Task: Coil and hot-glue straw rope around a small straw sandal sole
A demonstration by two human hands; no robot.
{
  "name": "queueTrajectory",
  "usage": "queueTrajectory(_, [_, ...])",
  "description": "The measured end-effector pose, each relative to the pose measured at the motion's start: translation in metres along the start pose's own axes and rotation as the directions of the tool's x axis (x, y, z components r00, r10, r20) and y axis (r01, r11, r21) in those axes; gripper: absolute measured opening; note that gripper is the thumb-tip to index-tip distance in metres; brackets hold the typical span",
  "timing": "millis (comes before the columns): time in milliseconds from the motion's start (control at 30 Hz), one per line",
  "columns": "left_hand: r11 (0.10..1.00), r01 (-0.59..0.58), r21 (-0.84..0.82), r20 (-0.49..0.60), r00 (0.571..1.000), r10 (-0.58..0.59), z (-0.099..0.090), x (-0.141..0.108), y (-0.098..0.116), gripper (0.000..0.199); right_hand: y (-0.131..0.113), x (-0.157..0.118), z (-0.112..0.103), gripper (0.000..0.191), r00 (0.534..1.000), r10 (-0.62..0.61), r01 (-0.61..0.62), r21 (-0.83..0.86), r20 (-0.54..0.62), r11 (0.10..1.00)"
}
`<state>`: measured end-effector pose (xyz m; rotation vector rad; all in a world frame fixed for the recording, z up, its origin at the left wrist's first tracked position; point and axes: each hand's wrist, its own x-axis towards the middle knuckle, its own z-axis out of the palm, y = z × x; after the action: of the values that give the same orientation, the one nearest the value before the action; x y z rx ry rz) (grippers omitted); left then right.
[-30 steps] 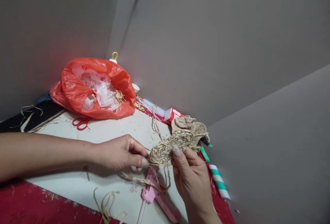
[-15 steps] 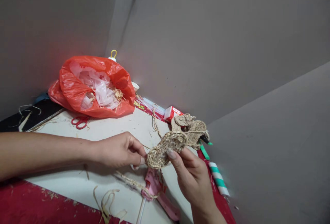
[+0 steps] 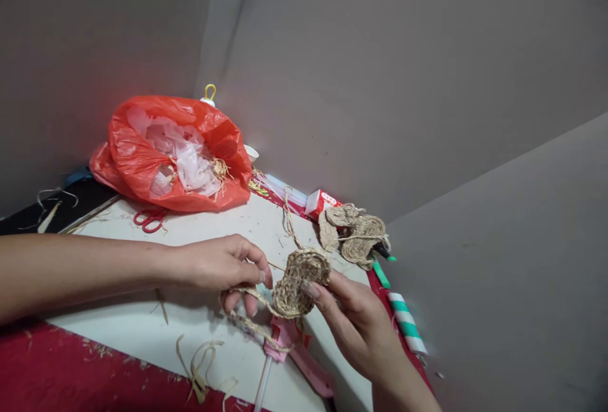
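Note:
My right hand (image 3: 358, 317) grips a flat coiled piece of braided straw (image 3: 303, 282) shaped like a figure eight, its thumb pressed on the near face. From the piece's lower left edge a braided straw cord (image 3: 259, 298) runs to my left hand (image 3: 237, 269). My left hand's lower fingers curl round that cord, while its thumb and forefinger sit just left of the coil, apart from it. Beneath the coil lies a pink glue gun (image 3: 306, 364) with a clear glue stick (image 3: 263, 383) at its end; part of the cord hangs across it.
A red plastic bag (image 3: 137, 178) holding white plastic and straw stands at the back left, red scissors (image 3: 149, 221) before it. More coiled straw pieces (image 3: 363, 238) lie at right near a red-and-white box (image 3: 320, 203) and a green-and-white striped roll (image 3: 407, 323). Loose straw strips (image 3: 202, 371) lie in front.
My left thumb and forefinger have come off the coil's edge, and the cord now loops round my left fingers. The coil has turned more upright and moved slightly in my right hand.

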<state>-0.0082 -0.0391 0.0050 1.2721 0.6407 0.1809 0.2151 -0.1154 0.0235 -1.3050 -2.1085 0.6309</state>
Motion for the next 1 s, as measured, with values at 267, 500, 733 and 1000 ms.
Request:
queueTrajectory(267, [0.999,-0.039,-0.01,0.001,0.999,0.039,0.0,0.001,-0.002,0.023,-0.009,-0.005,-0.006,0.017,0.979,-0.031,0.061,-0.144,0.2,0.988])
queueTrajectory(500, [1.0,-0.012,-0.006,0.091,0.996,0.013,0.0,-0.003,0.002,0.056,-0.02,-0.004,-0.002,0.021,0.941,0.0,0.069,-0.192,0.339,0.979])
queueTrajectory(733, [0.999,0.001,0.037,0.164,0.987,-0.007,0.004,-0.002,-0.005,0.053,-0.02,-0.01,0.011,0.017,0.941,0.027,0.043,-0.2,0.338,0.979])
queueTrajectory(1000, [0.991,0.051,-0.123,0.263,0.965,-0.017,0.003,0.001,-0.01,0.038,-0.029,-0.005,-0.002,0.026,0.918,0.063,0.021,-0.206,0.393,0.978])
